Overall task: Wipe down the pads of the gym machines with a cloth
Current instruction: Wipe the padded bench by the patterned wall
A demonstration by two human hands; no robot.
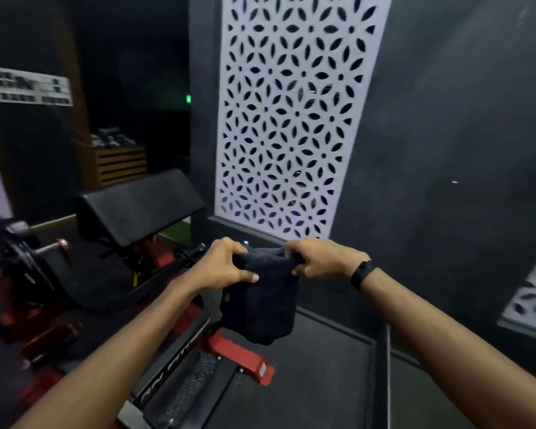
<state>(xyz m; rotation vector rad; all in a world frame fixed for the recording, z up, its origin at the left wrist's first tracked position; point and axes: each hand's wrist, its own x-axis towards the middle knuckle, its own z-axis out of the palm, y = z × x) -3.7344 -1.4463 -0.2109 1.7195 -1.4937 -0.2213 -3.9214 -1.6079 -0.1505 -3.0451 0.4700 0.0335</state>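
A dark blue cloth (pixel 260 301) hangs folded in front of me, held up by its top edge. My left hand (pixel 226 267) grips the cloth's left top corner, and my right hand (pixel 319 258) pinches the right top corner; a black band sits on that wrist. To the left, a slanted black pad (pixel 140 205) tops a red and black gym machine (pixel 37 274). Both hands are to the right of the pad and apart from it.
A red and black machine base (pixel 245 357) lies on the dark floor just below the cloth. A white patterned panel (pixel 291 119) and a dark wall stand right ahead. A wooden slatted box (pixel 121 165) sits in the dim back left.
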